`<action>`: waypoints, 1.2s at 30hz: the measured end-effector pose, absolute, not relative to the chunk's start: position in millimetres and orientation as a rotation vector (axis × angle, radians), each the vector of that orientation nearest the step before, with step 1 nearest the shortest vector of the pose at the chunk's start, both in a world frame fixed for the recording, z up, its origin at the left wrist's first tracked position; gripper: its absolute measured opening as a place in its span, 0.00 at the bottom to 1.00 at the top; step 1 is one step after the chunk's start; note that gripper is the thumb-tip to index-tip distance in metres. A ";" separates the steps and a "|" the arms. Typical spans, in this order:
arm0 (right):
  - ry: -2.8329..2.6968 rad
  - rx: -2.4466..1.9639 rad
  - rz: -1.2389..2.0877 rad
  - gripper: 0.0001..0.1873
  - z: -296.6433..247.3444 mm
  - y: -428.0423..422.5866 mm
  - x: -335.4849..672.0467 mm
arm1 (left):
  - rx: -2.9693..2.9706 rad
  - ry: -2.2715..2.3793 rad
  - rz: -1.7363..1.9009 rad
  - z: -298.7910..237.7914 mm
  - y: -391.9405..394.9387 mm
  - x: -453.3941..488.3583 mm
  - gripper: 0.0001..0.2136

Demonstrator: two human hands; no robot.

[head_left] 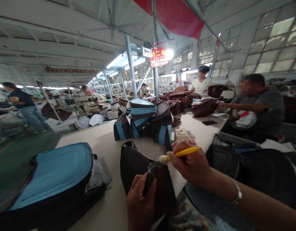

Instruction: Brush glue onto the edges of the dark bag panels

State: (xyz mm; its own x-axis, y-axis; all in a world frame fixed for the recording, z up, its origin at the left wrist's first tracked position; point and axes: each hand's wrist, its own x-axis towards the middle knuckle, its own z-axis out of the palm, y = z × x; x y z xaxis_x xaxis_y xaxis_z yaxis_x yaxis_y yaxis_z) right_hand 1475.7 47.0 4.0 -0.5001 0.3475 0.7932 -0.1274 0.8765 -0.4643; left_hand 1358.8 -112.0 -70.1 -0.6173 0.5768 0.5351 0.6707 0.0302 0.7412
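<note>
My left hand (141, 200) pinches the upper edge of a dark, unfinished bag (135, 163), thumb on one side and fingers on the other. The bag stands tilted on the table's near edge, partly covered by that hand. In my right hand (190, 165) is a slim yellow brush (186, 151), held like a pen. Its whitish, frayed tip is close to the bag's raised edge; I cannot tell whether they touch. A thin curved strand shows beside the tip. A silvery bracelet (238, 192) circles my right wrist.
On the pale table (106, 141), several blue-and-black bags (143, 112) are piled ahead, with a large blue-topped bag (61, 166) at left. A beige block-like item (181, 134) and a phone (209, 123) lie right of the pile. A co-worker (263, 102) sits at right by brown bags (203, 107).
</note>
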 end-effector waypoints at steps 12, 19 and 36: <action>-1.914 -0.293 0.777 0.09 27.9 60.6 1482.3 | -1.400 -1.853 -1.030 -77.8 -97.4 1362.5 0.09; -2.232 -0.163 0.757 0.09 22.4 55.8 1475.7 | -1.331 -1.771 -0.574 -84.6 -86.9 1370.2 0.05; -2.329 -0.278 0.661 0.13 13.4 70.1 1473.6 | -1.348 -1.678 -0.548 -99.9 -79.6 1371.1 0.07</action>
State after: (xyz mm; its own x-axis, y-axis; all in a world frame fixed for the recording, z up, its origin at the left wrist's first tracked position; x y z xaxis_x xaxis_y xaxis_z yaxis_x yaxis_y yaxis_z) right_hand 1473.6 70.1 13.4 -0.7391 0.3676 0.5645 0.0160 0.8474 -0.5308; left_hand 1371.1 -79.6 -99.9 -0.0140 0.5398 0.8417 0.9325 0.3109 -0.1839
